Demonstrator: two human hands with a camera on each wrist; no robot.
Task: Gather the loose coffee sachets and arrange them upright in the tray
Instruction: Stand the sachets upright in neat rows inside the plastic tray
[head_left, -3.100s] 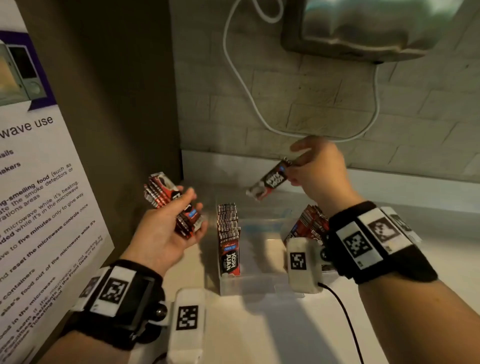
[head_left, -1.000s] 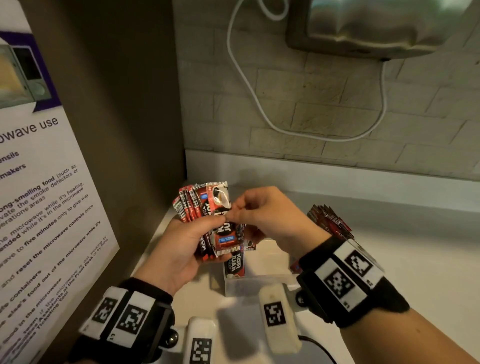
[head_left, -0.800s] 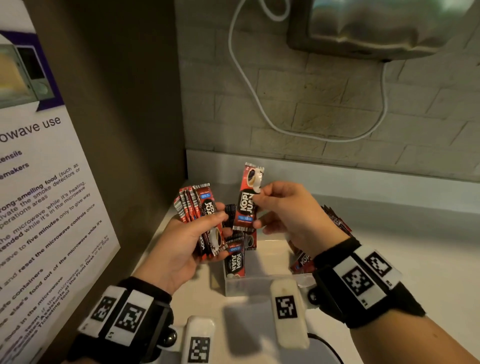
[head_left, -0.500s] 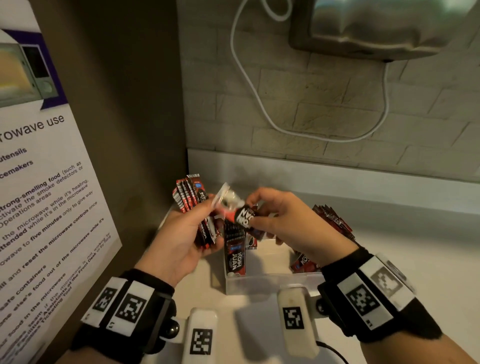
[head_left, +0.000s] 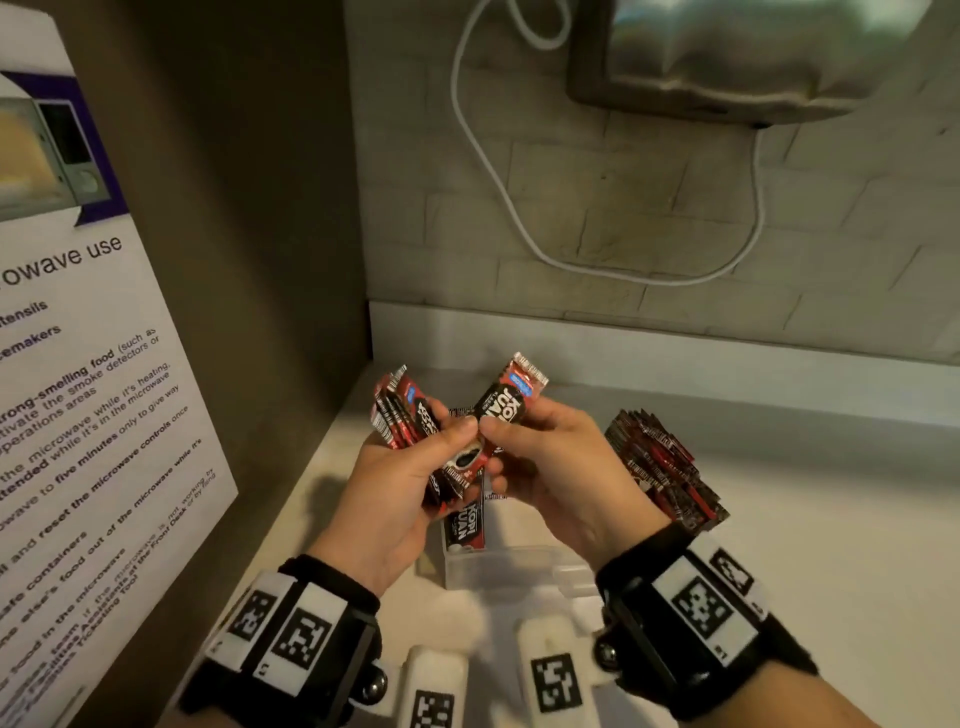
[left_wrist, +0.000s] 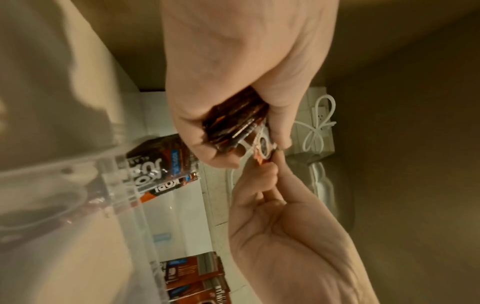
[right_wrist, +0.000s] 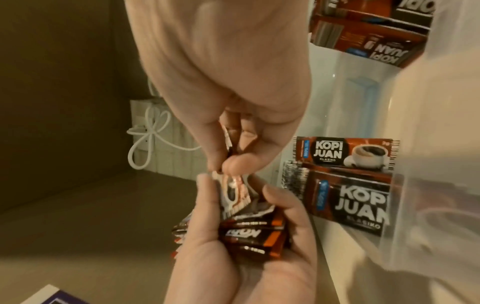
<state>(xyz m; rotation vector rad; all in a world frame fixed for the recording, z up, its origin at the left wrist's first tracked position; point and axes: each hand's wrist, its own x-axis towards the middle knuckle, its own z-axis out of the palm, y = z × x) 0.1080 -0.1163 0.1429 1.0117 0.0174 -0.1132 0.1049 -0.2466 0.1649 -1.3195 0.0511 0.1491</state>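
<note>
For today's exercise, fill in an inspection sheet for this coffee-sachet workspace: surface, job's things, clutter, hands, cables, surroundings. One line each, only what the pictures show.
Surface: pale countertop, set in a corner.
Job's things: clear tray with a row of upright sachets at its left side; more sachets at its right side; a bundle of sachets and a single sachet in the hands.
Clutter: nothing seen.
Hands: left hand grips the bundle; right hand pinches the single sachet, meeting the left thumb.
Cables: white cable loops along the brick wall.
Surroundings: microwave-use notice at left; metal fixture on the wall above.
</note>
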